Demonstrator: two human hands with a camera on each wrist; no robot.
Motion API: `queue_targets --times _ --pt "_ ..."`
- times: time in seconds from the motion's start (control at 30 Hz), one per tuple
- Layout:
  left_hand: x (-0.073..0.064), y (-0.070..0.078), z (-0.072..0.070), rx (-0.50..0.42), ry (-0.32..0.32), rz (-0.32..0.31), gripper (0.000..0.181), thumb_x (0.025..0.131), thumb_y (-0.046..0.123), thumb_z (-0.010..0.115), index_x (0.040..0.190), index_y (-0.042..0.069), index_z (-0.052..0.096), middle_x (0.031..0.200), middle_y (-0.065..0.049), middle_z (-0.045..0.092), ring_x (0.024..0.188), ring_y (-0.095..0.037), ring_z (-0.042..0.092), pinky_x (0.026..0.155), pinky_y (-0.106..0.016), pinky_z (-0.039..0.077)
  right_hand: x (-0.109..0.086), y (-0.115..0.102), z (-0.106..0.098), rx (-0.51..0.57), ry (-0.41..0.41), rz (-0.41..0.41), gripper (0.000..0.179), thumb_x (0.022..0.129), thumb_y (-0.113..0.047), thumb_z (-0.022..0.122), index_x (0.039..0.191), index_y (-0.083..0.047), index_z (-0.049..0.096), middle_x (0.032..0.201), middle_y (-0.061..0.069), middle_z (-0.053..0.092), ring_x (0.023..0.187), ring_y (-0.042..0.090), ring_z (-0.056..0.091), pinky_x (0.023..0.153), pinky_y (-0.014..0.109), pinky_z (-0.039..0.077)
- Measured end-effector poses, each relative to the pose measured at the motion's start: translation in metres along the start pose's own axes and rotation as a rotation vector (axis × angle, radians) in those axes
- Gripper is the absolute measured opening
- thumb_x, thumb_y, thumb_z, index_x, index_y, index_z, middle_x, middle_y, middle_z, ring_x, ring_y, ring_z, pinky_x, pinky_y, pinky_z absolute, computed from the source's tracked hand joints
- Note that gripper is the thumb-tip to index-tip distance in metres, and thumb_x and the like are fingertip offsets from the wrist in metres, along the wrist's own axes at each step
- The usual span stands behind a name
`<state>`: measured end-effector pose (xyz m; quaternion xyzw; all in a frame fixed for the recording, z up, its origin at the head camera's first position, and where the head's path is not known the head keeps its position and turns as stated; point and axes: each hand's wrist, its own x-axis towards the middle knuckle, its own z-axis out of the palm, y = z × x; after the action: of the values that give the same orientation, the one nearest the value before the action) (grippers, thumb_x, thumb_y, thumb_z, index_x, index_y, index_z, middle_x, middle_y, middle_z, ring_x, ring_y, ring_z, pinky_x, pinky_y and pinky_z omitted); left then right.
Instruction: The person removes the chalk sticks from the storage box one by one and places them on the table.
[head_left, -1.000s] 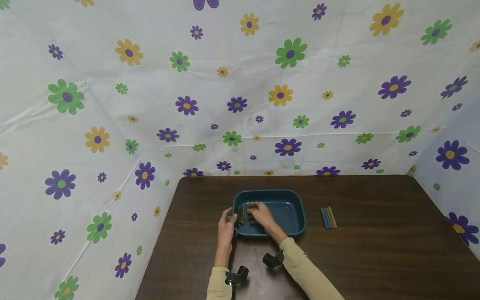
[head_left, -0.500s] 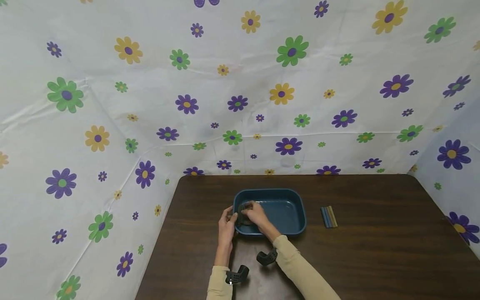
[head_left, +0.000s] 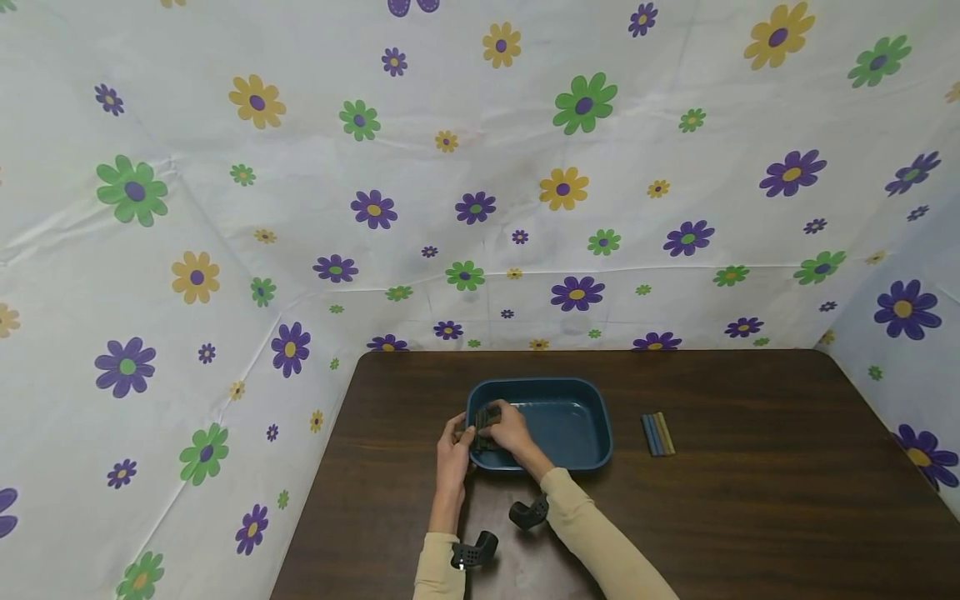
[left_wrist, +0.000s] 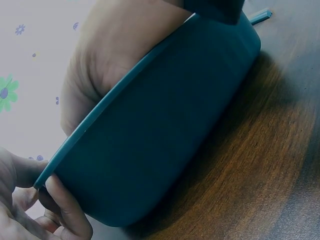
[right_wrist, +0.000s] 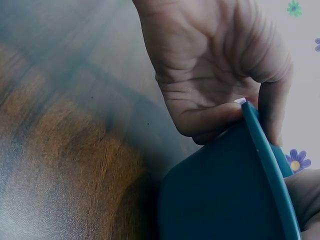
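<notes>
A blue plastic tub (head_left: 606, 425) stands on the dark wooden table. My left hand (head_left: 452, 454) grips its left rim, and the right wrist view shows fingers of that hand (right_wrist: 215, 120) bent on both sides of the edge. Dark green sticks (head_left: 481, 440) lie side by side along the tub's left wall, inside. Over them my right hand (head_left: 512, 432) reaches down, thumb and fingers pinching at a dark green stick. In the left wrist view the tub wall hides the fingertips of the right hand (left_wrist: 125, 45).
To the right of the tub, blue sticks (head_left: 652, 435) and a yellowish stick (head_left: 665, 433) lie together on the table (head_left: 750, 500). A white flowered cloth (head_left: 420, 167) hangs behind and at the sides. Both wrists carry black cameras (head_left: 476, 551).
My right hand has moved left inside the tub, from beside the dark green sticks to right over them. The left hand keeps its hold on the rim.
</notes>
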<state>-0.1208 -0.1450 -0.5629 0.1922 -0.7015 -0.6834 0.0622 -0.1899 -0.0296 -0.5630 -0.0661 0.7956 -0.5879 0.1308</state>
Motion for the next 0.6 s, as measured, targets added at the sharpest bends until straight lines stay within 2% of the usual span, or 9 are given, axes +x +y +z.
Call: queue_targets --times 0.13,0.33,0.43,0.57,0.6 --pt "-0.001 0.002 0.000 0.001 0.003 -0.009 0.036 0.106 0.012 0.056 0.141 0.004 0.059 0.097 -0.016 0.060 0.059 -0.013 0.045 0.053 -0.025 0.041 0.001 0.000 0.000 -0.032 0.002 -0.014 0.049 0.082 0.006 0.078 0.127 0.014 0.059 0.095 0.025 0.072 0.082 0.033 0.070 0.069 0.041 0.058" --pt "-0.002 0.003 -0.001 -0.001 -0.006 0.009 0.037 0.107 0.013 0.056 0.142 0.000 0.057 0.100 -0.022 0.061 0.058 -0.013 0.045 0.052 -0.026 0.041 0.003 0.001 0.001 -0.078 0.013 -0.022 0.049 0.079 0.006 0.079 0.125 0.012 0.061 0.093 0.022 0.073 0.085 0.035 0.070 0.075 0.044 0.057" --pt "-0.010 0.016 -0.002 0.004 -0.030 0.014 0.038 0.107 0.010 0.055 0.142 -0.005 0.054 0.102 -0.029 0.061 0.058 -0.015 0.047 0.054 -0.030 0.043 0.003 0.002 0.001 -0.080 0.010 -0.024 0.048 0.078 0.007 0.078 0.124 0.012 0.062 0.092 0.022 0.073 0.085 0.036 0.071 0.075 0.045 0.057" --pt "-0.009 0.015 -0.002 0.009 -0.025 0.013 0.038 0.107 0.010 0.055 0.142 -0.005 0.054 0.103 -0.028 0.061 0.059 -0.015 0.047 0.054 -0.030 0.043 0.004 0.002 0.000 -0.080 0.006 -0.015 0.049 0.078 0.007 0.078 0.124 0.011 0.063 0.091 0.021 0.074 0.084 0.033 0.071 0.073 0.043 0.057" --pt "-0.007 0.012 -0.002 0.008 -0.018 0.014 0.038 0.107 0.011 0.055 0.142 -0.004 0.055 0.102 -0.027 0.061 0.059 -0.014 0.047 0.053 -0.029 0.042 0.004 0.002 0.000 -0.080 0.007 -0.014 0.049 0.078 0.007 0.078 0.124 0.011 0.063 0.091 0.021 0.074 0.084 0.032 0.071 0.073 0.042 0.057"
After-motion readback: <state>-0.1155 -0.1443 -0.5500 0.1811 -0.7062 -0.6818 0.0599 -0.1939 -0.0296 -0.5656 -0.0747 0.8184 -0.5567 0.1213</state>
